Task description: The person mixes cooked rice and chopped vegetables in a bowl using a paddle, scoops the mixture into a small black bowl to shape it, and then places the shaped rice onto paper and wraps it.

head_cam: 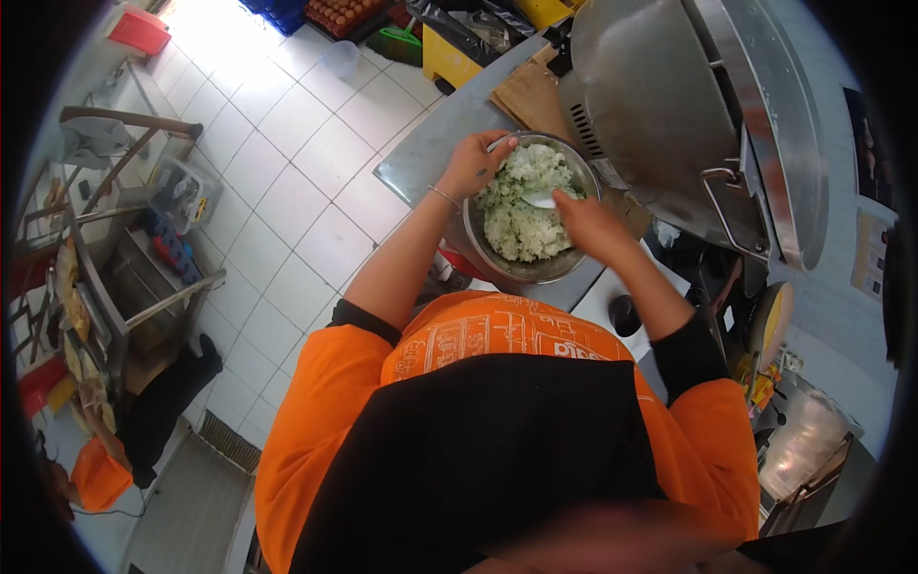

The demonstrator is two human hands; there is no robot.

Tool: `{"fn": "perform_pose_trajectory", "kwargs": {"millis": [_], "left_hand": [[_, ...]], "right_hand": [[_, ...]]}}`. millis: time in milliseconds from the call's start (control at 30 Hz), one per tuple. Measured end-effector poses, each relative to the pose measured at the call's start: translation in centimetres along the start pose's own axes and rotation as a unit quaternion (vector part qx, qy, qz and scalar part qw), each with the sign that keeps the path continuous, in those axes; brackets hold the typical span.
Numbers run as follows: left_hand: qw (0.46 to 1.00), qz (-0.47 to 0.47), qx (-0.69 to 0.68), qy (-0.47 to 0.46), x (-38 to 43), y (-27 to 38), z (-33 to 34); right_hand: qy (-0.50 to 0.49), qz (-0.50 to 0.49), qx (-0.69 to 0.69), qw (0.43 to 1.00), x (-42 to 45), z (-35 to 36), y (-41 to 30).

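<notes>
In the head view, a round stainless-steel bowl (500,270) holds a crumbly white food mixed with green bits (527,240), perhaps rice. My left hand (473,163) grips the bowl's rim at its upper left, with the thumb on the edge. In my right hand (587,224) is a white spoon or scraper (539,199), its flat end resting on the food. My fingers cover its handle. The bowl is at the near edge of a grey worktop (430,154), tilted slightly towards me.
A large steel vessel with a hinged lid (652,107) stands right of the bowl, beside cardboard (534,93). Behind are a yellow bin (448,57) and egg trays (341,14). A metal rack (118,287) and another person (107,466) are at left.
</notes>
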State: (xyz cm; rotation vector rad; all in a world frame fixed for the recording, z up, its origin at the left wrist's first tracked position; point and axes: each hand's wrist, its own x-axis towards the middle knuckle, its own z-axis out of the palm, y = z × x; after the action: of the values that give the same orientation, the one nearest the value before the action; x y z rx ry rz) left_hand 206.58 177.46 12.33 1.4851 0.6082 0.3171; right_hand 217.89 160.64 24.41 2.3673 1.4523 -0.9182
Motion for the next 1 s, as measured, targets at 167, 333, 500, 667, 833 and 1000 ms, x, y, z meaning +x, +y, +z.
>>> {"fn": "perform_pose_trajectory", "kwargs": {"millis": [167, 333, 500, 667, 833, 1000], "left_hand": [[0.997, 0.005, 0.067, 0.025, -0.3, 0.4, -0.1], [0.994, 0.020, 0.053, 0.097, -1.6, 0.1, 0.2], [0.960, 0.049, 0.037, 0.274, -5.6, -2.5, 2.4], [0.963, 0.024, 0.141, 0.230, -7.3, -2.3, 0.2], [0.959, 0.050, 0.221, 0.169, -4.9, 0.0, -1.3], [0.965, 0.026, 0.181, 0.185, -6.0, -0.6, -0.8]], "right_hand": [[-0.046, -0.019, -0.004, 0.999, -4.2, 0.1, 1.5], [-0.036, 0.018, -0.036, 0.999, -1.7, 4.0, -0.5], [-0.013, -0.029, -0.023, 0.999, -1.8, -3.0, 1.5], [-0.074, -0.049, 0.008, 0.996, -4.5, -5.6, 1.1], [-0.113, -0.040, 0.003, 0.993, -3.0, 2.4, -1.1], [0.024, -0.041, 0.080, 0.996, -4.4, 7.6, -4.4]]}}
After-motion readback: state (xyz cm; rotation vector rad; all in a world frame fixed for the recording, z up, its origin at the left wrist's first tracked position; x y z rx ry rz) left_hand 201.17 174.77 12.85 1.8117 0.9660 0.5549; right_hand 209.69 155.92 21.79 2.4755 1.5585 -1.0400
